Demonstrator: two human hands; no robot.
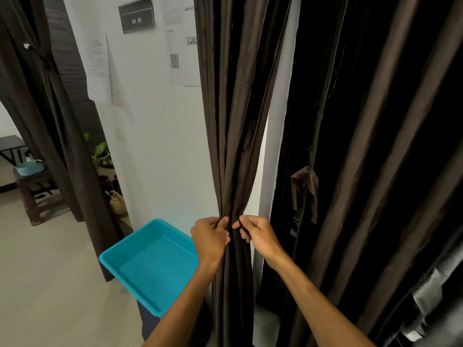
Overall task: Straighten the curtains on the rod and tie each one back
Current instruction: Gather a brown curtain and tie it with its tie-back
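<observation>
Curtain [233,146] is hanging bunched, long axis straight up and down, right between both hands. Left hand [210,236] and right hand [259,236] are each pinching a tie [243,224] end, fingers [224,237] curled narrow, both equally near.

Workplace interior: "WS 05" wall sign [136,18], taped notices [99,68], QR code [174,61].

the pale floor [50,284] carries a dark wooden stool [37,194] and a woven bag [117,202].
</observation>
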